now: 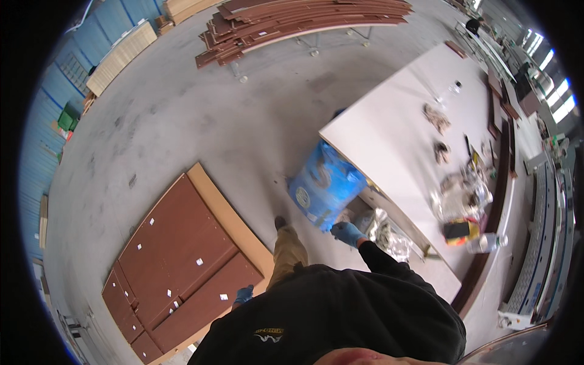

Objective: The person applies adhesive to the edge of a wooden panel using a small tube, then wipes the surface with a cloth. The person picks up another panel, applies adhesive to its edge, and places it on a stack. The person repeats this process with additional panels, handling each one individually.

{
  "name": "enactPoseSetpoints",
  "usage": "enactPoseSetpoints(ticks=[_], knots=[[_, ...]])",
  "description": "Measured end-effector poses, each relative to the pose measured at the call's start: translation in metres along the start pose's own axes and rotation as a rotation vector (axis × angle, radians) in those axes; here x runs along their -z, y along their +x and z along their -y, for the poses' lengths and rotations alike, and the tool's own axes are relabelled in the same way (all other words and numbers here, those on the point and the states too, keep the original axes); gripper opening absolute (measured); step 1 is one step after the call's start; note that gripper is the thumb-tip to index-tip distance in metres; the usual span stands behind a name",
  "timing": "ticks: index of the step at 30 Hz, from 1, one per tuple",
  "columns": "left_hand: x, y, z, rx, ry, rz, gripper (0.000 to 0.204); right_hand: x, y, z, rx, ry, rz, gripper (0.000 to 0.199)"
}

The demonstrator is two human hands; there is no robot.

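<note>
Blue plastic fills the middle of our view: a large blue sack [324, 185] stands on the grey concrete floor [201, 115], leaning against the near left corner of a long white worktable [395, 128]. We look straight down over our own dark sweater, with one tan trouser leg stepping forward. Our right hand [348, 232], in a blue glove, reaches out to the sack's lower near edge and seems to touch or pinch it; the fingers are curled, but we cannot tell how firm the grip is. Our left hand [244, 294], also gloved in blue, hangs low at our side, loosely closed and holding nothing we can make out, just above the near edge of a stack of brown panels [182, 267]. Those panels lie flat on the floor to our left, dotted with small white tags and backed by a tan sheet. Crumpled clear plastic wrap [383, 234] sits just to the right of the sack under the table edge. On the table's right side lie rags, more wrapping, a clear bottle [485, 243] and a yellow and black tool [460, 230]. Far away, long brown boards [304, 21] are piled on a trolley. By our judgement the sack is only now being taken hold of; it is not lifted or moved away.
</note>
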State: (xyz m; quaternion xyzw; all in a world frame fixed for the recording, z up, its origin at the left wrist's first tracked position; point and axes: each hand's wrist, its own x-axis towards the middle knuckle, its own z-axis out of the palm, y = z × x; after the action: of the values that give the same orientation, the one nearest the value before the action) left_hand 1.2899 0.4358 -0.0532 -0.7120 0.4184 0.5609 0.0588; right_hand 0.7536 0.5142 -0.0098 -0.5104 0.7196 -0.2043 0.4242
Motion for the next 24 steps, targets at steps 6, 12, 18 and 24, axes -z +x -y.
enactPoseSetpoints(ticks=[6,12,18,24], knots=[[0.080,0.138,-0.206,-0.282,-0.041,-0.057,0.041,0.031,0.160,0.013,-0.276,0.109,-0.020,0.026],[0.175,0.226,-0.433,-0.557,0.020,-0.199,0.032,0.033,0.312,0.003,-0.125,0.038,-0.024,0.025],[0.193,0.288,-0.569,-0.678,-0.061,-0.082,0.042,0.064,0.446,0.012,-0.381,0.285,0.162,0.034],[0.253,0.379,-0.619,-0.342,0.219,-0.026,0.050,0.168,0.660,0.057,0.324,-0.973,0.409,0.031]])
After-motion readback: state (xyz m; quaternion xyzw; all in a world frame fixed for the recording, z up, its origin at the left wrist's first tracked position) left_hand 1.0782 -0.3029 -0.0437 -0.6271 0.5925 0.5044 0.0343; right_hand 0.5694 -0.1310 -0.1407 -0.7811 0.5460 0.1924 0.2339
